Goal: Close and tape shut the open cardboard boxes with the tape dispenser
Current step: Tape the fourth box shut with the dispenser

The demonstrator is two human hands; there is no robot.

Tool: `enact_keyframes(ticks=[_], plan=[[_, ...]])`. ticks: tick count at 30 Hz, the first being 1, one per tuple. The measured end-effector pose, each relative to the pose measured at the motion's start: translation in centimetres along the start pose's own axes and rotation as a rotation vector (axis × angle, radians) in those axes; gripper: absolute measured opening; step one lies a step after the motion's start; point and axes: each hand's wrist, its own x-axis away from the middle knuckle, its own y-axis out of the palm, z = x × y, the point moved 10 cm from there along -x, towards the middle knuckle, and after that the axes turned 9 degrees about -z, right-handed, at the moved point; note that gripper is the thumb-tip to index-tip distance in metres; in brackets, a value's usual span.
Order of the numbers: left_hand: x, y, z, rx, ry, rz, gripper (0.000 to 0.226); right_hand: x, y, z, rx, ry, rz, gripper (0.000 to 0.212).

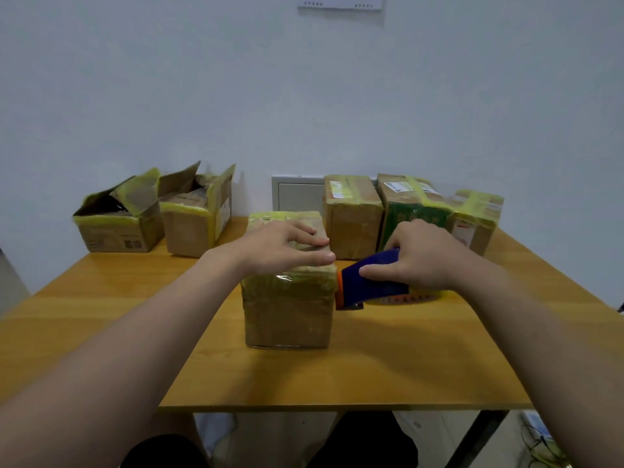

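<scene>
One closed box (287,298) stands under the left hand (287,246), whose straight fingers press its top near the right edge. Just past those fingertips the right hand (418,255) grips the tape dispenser (371,282), its orange nose against that edge. Bare table (371,366) lies nearer. Two open boxes (118,217) sit well left of the left hand, three taped boxes (353,214) behind the right knuckles.

One wide-angle camera, worn on the person's head, faces forward and down across the table (371,376) from its near edge. It sits close: the closed box (287,309) lies mid-frame, the wall (304,96) fills 12 o'clock, knees (364,440) show at 6 o'clock.
</scene>
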Motion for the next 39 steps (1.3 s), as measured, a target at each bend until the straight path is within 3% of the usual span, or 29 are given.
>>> enact_keyframes(ticks=[7, 12, 14, 17, 20, 24, 29, 34, 39], plan=[[-0.5, -0.2, 0.9, -0.079, -0.012, 0.046, 0.084, 0.5, -1.5, 3.2, -0.225, 0.067, 0.277, 0.069], [0.4, -0.8, 0.1, -0.104, -0.007, 0.097, 0.047, 1.6, -2.0, 3.6, -0.631, 0.079, 0.457, 0.051], [1.4, -1.6, 0.1, -0.143, 0.012, 0.189, 0.043, 1.5, -1.7, 2.8, -0.739, 0.072, 0.491, 0.048], [4.5, -3.9, 1.5, -0.244, 0.088, 0.502, 0.036, 0.9, -1.8, 1.5, -0.912, 0.033, 0.549, 0.044], [6.7, -1.4, 2.0, -0.311, 0.137, 0.47, 0.047, -0.1, -2.5, 0.4, -1.04, 0.003, 0.608, 0.04], [8.3, 1.3, 0.2, -0.233, 0.241, 0.38, 0.051, -2.1, -2.8, -2.0, -1.245, -0.065, 0.632, 0.035], [8.0, 0.5, -0.2, 0.054, 0.407, 0.249, 0.033, -5.1, -2.3, -5.4, -1.483, -0.105, 0.57, 0.038], [9.8, 0.8, 1.3, -0.161, 0.484, 0.456, 0.037, -7.3, 1.0, -6.0, -1.636, -0.011, 0.53, 0.033], [10.6, 2.1, 1.9, -0.036, 0.522, 0.52, 0.032, -7.6, 2.3, -5.0, -1.751, 0.032, 0.506, 0.037]])
